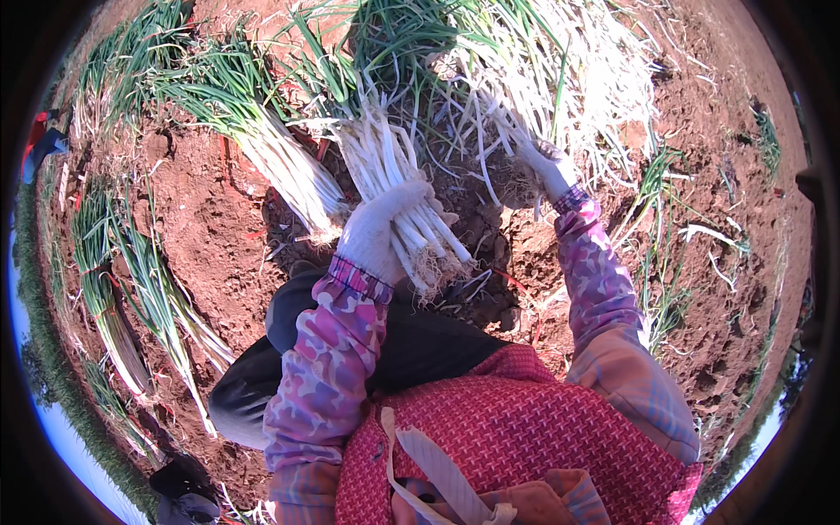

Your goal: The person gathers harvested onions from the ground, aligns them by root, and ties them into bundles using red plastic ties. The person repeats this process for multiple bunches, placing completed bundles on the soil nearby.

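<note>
My left hand (pixel 380 226), in a white knit glove, is closed around a bunch of spring onions (pixel 374 157). Their white stalks slant down to the right, ending in a tangle of roots, and the green tops point away from me. At the near edge of a large loose pile of spring onions (pixel 590 79), my right hand (pixel 550 169), also gloved, grips a few stalks close to their roots. Its fingers are partly hidden. Just left of the held bunch, a thick bundle of spring onions (pixel 285 161) lies on the soil.
More bundles of spring onions (pixel 108 295) lie to the left, some with red ties. Loose stalks (pixel 656 190) are scattered at the right. Reddish, lumpy soil (pixel 709 315) surrounds me. My bent dark-trousered leg (pixel 420 341) is below the held bunch.
</note>
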`<state>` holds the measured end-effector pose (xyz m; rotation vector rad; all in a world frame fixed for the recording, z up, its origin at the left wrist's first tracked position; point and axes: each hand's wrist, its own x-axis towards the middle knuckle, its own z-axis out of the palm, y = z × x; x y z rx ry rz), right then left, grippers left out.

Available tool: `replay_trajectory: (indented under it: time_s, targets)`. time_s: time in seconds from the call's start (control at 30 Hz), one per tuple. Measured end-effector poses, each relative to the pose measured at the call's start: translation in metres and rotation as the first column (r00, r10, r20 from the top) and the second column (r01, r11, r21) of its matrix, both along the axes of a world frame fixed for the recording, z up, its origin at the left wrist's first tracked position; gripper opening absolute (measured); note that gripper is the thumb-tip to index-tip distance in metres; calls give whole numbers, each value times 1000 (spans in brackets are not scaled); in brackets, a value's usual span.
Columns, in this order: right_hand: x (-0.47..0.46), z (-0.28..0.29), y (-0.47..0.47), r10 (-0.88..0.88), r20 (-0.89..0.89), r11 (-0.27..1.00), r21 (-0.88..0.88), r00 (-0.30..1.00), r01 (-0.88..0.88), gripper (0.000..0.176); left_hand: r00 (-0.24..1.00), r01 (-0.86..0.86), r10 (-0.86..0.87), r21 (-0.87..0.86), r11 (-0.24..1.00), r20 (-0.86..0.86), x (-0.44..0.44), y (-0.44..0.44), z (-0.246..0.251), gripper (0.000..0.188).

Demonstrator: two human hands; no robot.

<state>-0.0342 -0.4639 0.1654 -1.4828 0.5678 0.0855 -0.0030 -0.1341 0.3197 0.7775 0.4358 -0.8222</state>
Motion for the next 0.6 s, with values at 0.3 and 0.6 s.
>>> replay_trajectory:
  time_s: [0.3, 0.6]
  targets:
    - [-105, -31, 41, -68, -142, 997, 37, 988, 74, 26, 999, 31, -31, -6, 999, 16, -4, 1, -3, 31]
    - [-120, -51, 41, -151, -96, 981, -136, 984, 138, 30, 1000, 11, -11, -32, 999, 14, -6, -5, -10, 34]
